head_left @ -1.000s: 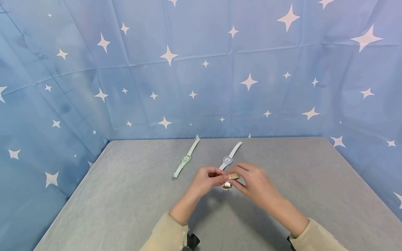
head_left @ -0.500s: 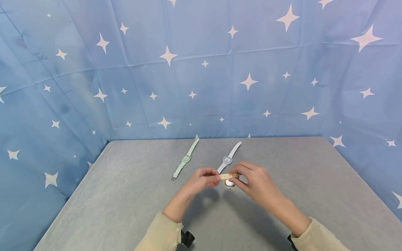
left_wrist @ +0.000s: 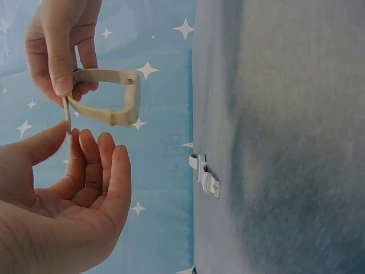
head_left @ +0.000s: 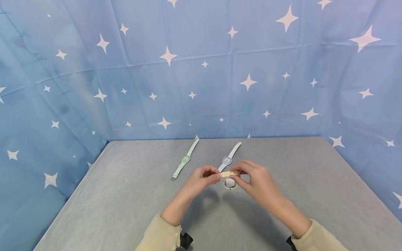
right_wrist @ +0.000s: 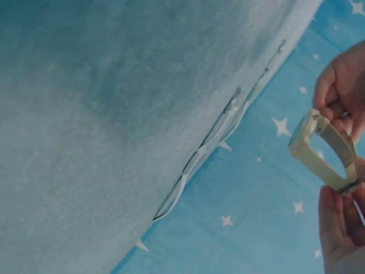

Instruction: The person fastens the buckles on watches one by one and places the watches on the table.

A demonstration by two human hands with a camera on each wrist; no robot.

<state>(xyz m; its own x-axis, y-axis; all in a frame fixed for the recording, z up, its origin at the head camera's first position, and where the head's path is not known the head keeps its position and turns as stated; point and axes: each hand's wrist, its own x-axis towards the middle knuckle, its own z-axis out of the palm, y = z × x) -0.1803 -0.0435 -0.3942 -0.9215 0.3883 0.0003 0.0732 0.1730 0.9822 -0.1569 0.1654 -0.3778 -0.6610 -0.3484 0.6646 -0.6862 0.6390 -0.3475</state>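
A beige wristwatch hangs between the hands above the table, its strap closed into a loop with the face downward. My right hand pinches the strap at the buckle between thumb and fingers. My left hand pinches the free strap end between thumb and fingertip, with its other fingers loosely bent. The right wrist view shows the watch loop side-on. Behind the hands a white wristwatch lies flat, its near strap end close to the left fingertips.
A pale green wristwatch lies flat to the left of the white one. The grey table ends at the back against a blue cloth patterned with white stars.
My left hand has shifted left, and more of the free strap end shows between the hands. My right hand stays almost in place, holding the strap.
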